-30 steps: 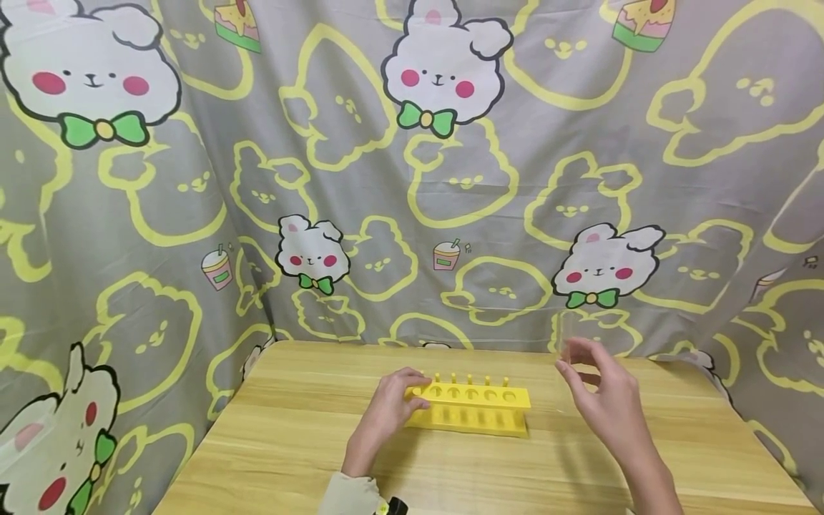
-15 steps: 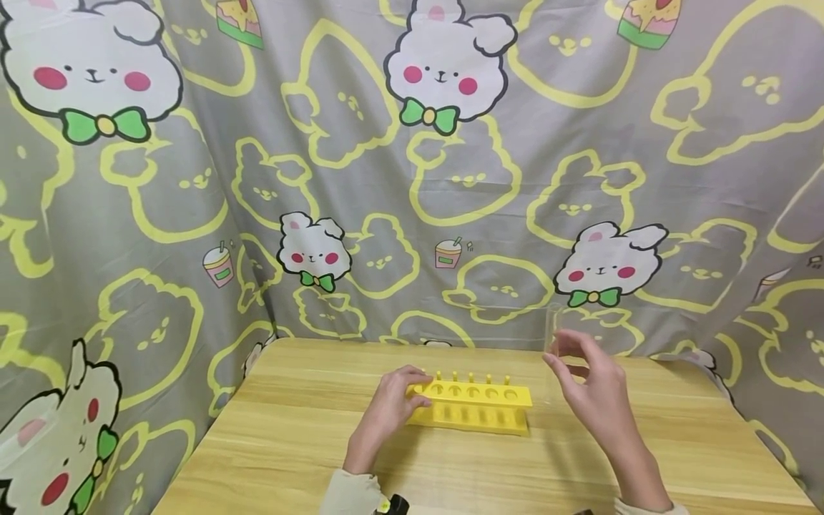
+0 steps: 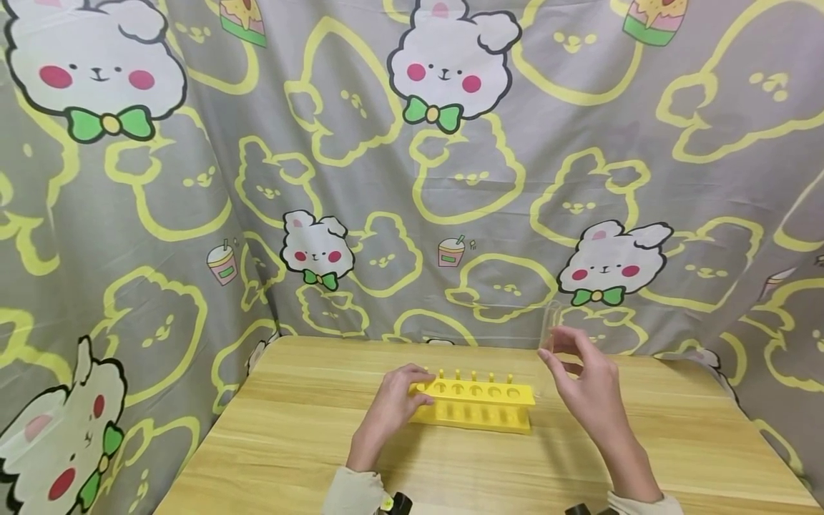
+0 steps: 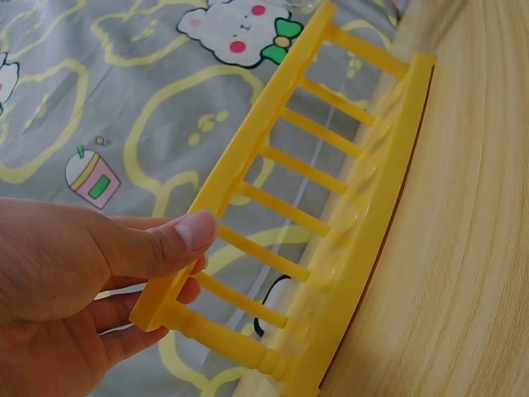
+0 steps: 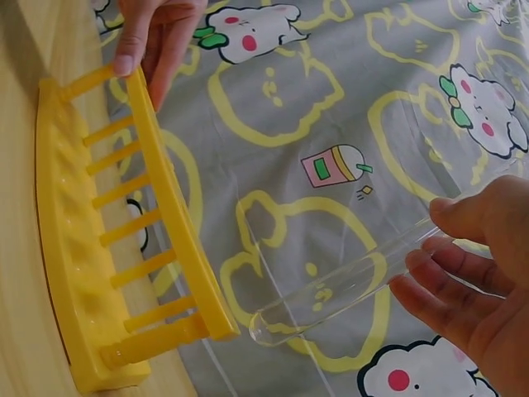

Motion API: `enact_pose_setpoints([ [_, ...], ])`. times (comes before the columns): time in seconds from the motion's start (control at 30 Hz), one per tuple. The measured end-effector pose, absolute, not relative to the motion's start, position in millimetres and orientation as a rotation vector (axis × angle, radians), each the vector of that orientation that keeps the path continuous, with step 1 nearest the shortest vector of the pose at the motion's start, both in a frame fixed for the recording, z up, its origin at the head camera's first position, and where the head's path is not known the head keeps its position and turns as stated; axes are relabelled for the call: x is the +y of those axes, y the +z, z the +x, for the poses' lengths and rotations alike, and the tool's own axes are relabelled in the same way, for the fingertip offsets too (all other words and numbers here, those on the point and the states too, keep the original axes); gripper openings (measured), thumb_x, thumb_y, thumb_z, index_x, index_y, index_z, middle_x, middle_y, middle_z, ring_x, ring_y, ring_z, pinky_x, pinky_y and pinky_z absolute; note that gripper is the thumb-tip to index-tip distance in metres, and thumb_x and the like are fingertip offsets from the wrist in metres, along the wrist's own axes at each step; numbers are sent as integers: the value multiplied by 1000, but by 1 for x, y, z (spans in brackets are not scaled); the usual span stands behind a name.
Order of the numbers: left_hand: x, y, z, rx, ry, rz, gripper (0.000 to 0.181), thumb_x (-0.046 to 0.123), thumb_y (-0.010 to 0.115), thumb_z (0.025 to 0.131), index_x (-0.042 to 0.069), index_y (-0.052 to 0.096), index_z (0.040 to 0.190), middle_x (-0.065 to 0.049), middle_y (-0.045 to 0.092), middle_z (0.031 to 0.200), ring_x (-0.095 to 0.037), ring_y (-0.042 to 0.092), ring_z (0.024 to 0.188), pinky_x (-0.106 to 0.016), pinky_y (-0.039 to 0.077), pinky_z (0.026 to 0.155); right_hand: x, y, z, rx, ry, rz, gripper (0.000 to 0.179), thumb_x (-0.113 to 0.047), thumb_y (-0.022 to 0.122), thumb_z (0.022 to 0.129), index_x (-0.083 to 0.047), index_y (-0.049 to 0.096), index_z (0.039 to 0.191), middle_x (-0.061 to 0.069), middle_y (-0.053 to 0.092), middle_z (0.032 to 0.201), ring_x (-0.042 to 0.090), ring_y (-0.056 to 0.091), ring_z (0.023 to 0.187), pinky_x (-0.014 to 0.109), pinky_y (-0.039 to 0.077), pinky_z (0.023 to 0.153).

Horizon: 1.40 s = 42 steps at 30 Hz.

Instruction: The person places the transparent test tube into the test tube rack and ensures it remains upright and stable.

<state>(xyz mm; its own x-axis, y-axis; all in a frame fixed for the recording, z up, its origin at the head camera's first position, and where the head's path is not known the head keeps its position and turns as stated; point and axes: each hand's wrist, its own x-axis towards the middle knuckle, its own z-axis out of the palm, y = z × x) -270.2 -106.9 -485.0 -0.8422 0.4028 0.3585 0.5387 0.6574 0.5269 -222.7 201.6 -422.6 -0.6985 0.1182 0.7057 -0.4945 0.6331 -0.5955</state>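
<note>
A yellow test tube rack [image 3: 476,408] stands on the table, with a row of round holes along its top plate and pegs behind them. My left hand [image 3: 394,400] grips the rack's left end; in the left wrist view the thumb [image 4: 197,231] lies on the top plate and fingers curl beneath. To the right of the rack, my right hand [image 3: 589,372] pinches a clear glass test tube [image 5: 331,298] between thumb and fingers. The tube's rounded end points down and hangs just beyond the rack's right end, apart from it in the right wrist view.
A wood-grain table [image 3: 290,429] carries the rack. Behind and to the left hangs a grey curtain [image 3: 373,172] printed with rabbits and yellow outlines. Black straps or devices [image 3: 400,503] show at both wrists.
My right hand has moved left with the test tube, closer to the rack's right end. My left hand keeps its grip on the rack. The head view has shifted slightly.
</note>
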Motion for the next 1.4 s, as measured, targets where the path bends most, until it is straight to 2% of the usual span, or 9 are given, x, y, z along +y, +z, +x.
enact_pose_setpoints([
  [0.33,-106,-485,-271,-2664,-934,-769,35,9,83,86,-1,75,119,-13,71,120,-31,67,112,-40,58,95,196,-423,-227,-2106,1079,310,38,3,81,86,-3,66,120,5,71,97,7,67,92,7,53,73],
  [0.7,-106,-486,-271,-2665,-948,-764,35,10,83,86,0,75,119,-13,71,120,-31,67,113,-41,58,95,190,-425,-231,-2133,1087,338,37,1,80,87,-4,65,121,4,71,98,24,72,90,9,55,72],
  [0.97,-107,-486,-271,-2655,-930,-774,35,8,83,85,-1,76,118,-13,71,119,-32,67,112,-41,58,95,187,-425,-232,-2137,1091,345,38,2,81,87,-5,65,120,3,72,96,23,72,91,12,57,71],
  [1.4,-107,-485,-270,-2664,-938,-770,35,8,84,84,0,76,118,-13,71,119,-33,67,112,-43,58,95,181,-424,-233,-2139,1105,365,38,0,81,87,-5,65,121,2,71,96,23,72,91,8,54,72],
])
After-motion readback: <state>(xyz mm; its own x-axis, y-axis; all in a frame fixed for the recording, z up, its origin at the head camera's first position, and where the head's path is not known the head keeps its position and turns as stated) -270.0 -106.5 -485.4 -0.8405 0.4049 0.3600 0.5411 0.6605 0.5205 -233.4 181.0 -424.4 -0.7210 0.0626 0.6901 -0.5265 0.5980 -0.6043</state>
